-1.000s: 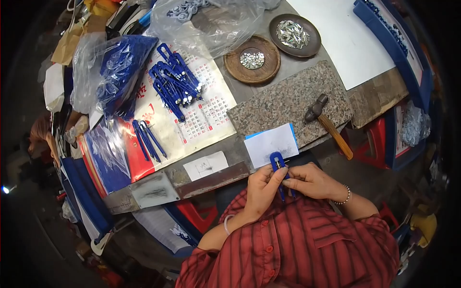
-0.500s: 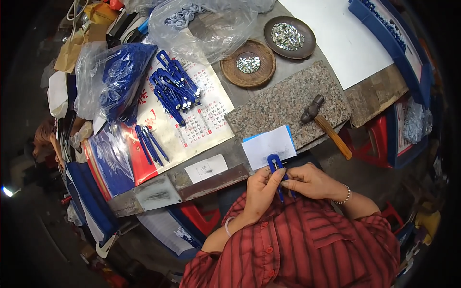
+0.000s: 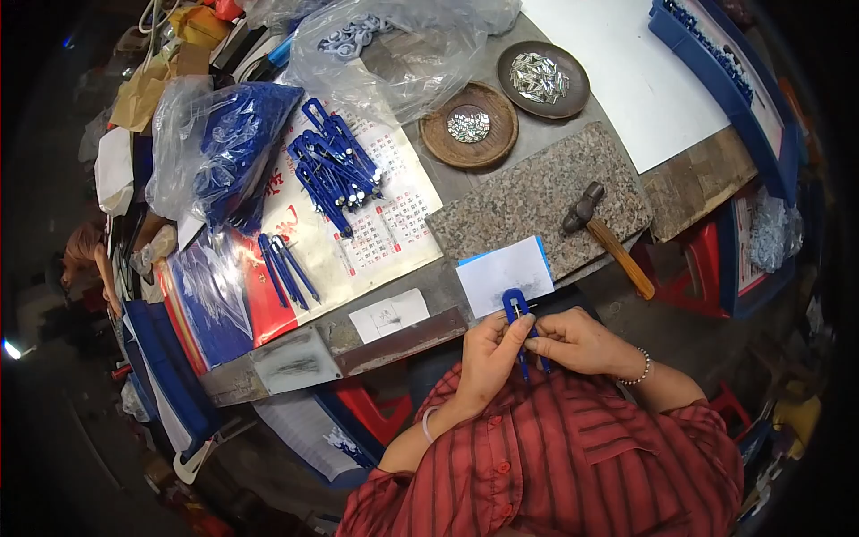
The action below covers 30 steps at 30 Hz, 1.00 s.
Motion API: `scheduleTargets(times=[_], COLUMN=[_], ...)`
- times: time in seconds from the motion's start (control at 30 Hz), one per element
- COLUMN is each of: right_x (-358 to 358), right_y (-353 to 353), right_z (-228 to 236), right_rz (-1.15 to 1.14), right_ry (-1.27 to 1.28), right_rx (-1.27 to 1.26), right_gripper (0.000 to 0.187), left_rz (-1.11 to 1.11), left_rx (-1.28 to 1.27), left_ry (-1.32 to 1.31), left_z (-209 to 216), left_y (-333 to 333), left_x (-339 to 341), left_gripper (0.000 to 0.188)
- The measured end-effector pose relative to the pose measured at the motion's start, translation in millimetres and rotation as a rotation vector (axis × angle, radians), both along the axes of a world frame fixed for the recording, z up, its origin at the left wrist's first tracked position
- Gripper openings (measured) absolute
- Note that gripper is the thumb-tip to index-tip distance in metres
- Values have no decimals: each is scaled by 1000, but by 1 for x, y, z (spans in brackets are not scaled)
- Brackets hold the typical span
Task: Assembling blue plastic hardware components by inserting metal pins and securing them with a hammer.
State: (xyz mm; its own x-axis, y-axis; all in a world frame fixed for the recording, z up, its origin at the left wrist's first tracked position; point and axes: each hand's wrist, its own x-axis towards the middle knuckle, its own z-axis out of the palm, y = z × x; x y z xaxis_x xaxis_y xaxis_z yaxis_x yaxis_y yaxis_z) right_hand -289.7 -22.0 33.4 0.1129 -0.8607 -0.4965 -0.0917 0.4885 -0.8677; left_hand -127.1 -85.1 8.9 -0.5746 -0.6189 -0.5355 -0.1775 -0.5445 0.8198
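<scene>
Close to my body, both hands hold a blue two-legged plastic piece (image 3: 514, 298), its looped top pointing away from me and its legs toward my shirt. My left hand (image 3: 490, 355) pinches it on the left side, thumb along the leg. My right hand (image 3: 583, 341) closes on the other side with thumb and fingers. Something thin and metallic shows across the loop; its details are too small to tell. Just beyond the fingertips lies a white paper pad with a blue edge (image 3: 503, 273).
A hammer (image 3: 583, 208) rests on a granite slab (image 3: 528, 197). Beyond are a wooden dish (image 3: 434, 134) and a dark dish (image 3: 573, 103), both with small metal parts. Several similar blue pieces (image 3: 331, 166) lie on a printed sheet at left, beside a plastic bag (image 3: 224, 152). Blue trays flank the table.
The whole view has shifted slightly, moving the table things a little right and down. Both hands keep their hold on the blue piece, with only slight finger movement.
</scene>
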Motion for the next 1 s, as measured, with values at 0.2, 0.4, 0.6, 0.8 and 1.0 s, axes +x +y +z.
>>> scheduleTargets(times=[0.2, 0.4, 0.6, 0.8, 1.0], right_x=[-24, -54, -78, -90, -91], right_y=[-12, -53, -128, -192, -235], right_z=[43, 90, 72, 38, 9], right_rz=[237, 9, -8, 77, 155], right_ry=[460, 570, 695, 839, 957], right_rx=[-189, -484, -596, -658, -627], right_gripper=[25, 15, 13, 16, 14], left_rz=[-19, -31, -64, -58, -73], left_rx=[8, -14, -95, -156, -174], left_ry=[-17, -5, -24, -34, -65], left_z=[6, 1, 2, 3, 0], left_y=[-4, -4, -5, -4, -4], left_x=[-1, 3, 3, 3, 3], left_gripper=[25, 25, 25, 29, 33])
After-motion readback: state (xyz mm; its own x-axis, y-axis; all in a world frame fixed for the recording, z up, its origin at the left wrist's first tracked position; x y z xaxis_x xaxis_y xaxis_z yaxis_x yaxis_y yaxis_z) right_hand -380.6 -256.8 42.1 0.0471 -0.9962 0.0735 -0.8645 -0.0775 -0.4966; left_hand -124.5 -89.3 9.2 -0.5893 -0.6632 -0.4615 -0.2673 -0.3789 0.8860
